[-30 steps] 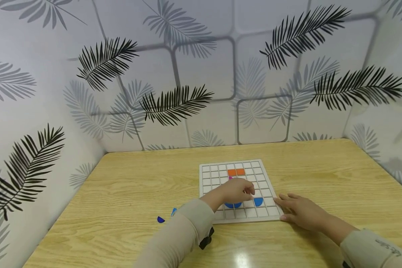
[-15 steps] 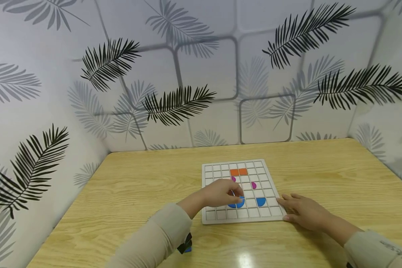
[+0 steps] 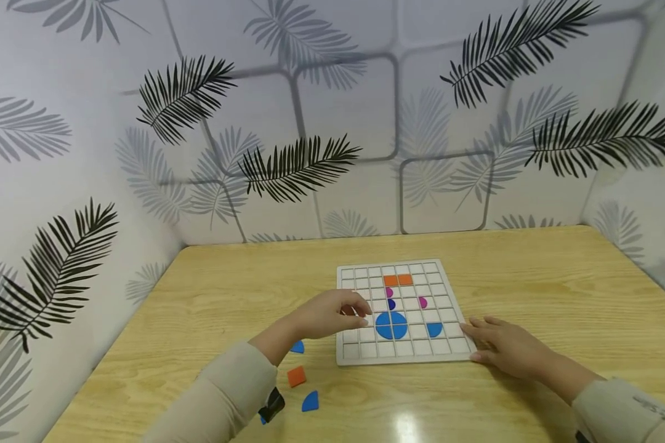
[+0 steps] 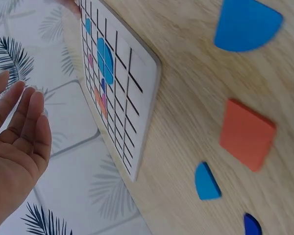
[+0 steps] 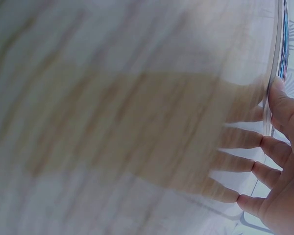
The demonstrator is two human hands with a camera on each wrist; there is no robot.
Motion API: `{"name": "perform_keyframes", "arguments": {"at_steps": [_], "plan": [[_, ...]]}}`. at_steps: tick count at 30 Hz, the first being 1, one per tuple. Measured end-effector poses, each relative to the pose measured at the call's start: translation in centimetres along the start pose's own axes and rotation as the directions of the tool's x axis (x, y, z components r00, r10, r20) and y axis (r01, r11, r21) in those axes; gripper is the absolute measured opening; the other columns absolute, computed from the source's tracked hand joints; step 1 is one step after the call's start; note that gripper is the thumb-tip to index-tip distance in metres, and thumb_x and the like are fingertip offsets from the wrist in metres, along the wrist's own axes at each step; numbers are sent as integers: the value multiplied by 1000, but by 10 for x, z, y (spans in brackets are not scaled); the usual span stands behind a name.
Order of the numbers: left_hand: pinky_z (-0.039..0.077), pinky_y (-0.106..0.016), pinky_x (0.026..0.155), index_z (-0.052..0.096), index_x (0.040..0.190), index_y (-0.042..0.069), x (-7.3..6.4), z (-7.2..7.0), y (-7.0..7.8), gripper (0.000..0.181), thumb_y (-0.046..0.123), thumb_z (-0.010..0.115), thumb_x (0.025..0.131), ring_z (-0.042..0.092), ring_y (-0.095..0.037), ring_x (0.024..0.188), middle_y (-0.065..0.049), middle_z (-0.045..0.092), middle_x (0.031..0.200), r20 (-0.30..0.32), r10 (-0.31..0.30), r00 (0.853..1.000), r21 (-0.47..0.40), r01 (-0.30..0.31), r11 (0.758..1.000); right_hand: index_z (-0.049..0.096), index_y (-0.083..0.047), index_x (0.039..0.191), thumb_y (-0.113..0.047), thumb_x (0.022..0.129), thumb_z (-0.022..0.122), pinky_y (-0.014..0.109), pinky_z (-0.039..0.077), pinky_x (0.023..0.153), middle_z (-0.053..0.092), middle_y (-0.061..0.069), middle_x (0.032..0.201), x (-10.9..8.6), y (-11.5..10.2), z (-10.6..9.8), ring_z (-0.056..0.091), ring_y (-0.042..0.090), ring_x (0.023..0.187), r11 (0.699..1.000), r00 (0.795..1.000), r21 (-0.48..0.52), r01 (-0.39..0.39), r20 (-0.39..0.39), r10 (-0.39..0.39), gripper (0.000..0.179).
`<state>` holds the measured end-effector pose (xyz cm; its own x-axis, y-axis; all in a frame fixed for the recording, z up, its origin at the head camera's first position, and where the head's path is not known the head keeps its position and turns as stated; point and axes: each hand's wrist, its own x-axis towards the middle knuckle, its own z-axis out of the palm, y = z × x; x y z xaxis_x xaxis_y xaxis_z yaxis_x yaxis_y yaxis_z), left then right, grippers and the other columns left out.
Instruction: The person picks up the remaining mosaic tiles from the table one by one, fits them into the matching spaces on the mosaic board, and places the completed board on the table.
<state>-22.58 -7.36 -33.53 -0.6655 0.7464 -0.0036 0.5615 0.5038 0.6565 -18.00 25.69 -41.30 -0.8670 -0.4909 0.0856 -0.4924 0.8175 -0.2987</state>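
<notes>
A white grid board (image 3: 351,351) lies on the table. On it, blue quarter pieces form a full circle (image 3: 391,325), and a lone blue quarter piece (image 3: 435,330) sits to its right. Two orange squares (image 3: 398,280), two magenta half-circles (image 3: 423,302) and a dark blue half-circle (image 3: 391,304) also lie in its cells. My left hand (image 3: 327,314) hovers at the board's left side, fingers loosely bent; the left wrist view shows this hand (image 4: 19,132) holding nothing. My right hand (image 3: 510,349) rests at the board's right edge, its fingertips touching it.
Left of the board lie loose pieces: an orange square (image 3: 296,376), a blue quarter piece (image 3: 310,401) and another blue piece (image 3: 297,347) partly behind my left arm. A dark blue piece (image 4: 252,224) shows in the left wrist view. A leaf-patterned wall (image 3: 360,197) stands behind the table.
My left hand has drawn back leftward from over the blue pieces, uncovering the whole blue circle and the dark blue half-circle. My right hand has stayed at the board's edge.
</notes>
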Motion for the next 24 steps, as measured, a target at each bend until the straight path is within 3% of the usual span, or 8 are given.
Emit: {"name": "perform_keyframes", "arguments": {"at_steps": [7,14,20,24], "plan": [[43,-25,73,58,102,8,-20,-8,-9,18,14,54,86,53,-11,84,-4,57,97,-9,-35,999,-35,35,999,49,-2,121,-35,79,58,57,30,83,44,25,120,0,-1,-1,35,47,109,1000,1000,12,-4,0,4,54],[44,-27,68,59,100,11,-36,-12,-23,17,19,55,86,52,-11,81,2,57,93,-49,-102,994,-59,99,993,49,-2,121,-36,79,58,58,30,83,43,25,121,-1,-3,-3,35,47,109,1000,1000,26,-11,2,11,54],[43,-30,71,57,105,6,-55,-13,-30,23,19,53,87,51,-15,86,-6,56,100,-54,-158,986,-103,152,983,49,-2,121,-36,79,58,58,30,83,43,25,122,-2,-5,-4,35,47,110,999,1000,30,-22,1,22,54],[43,-30,70,56,105,5,-62,-13,-45,26,22,54,86,50,-16,86,-7,56,100,-73,-176,982,-100,169,981,49,-2,121,-36,79,58,58,29,83,42,24,122,-1,-5,-4,34,46,111,999,1000,32,-23,1,23,54]]}}
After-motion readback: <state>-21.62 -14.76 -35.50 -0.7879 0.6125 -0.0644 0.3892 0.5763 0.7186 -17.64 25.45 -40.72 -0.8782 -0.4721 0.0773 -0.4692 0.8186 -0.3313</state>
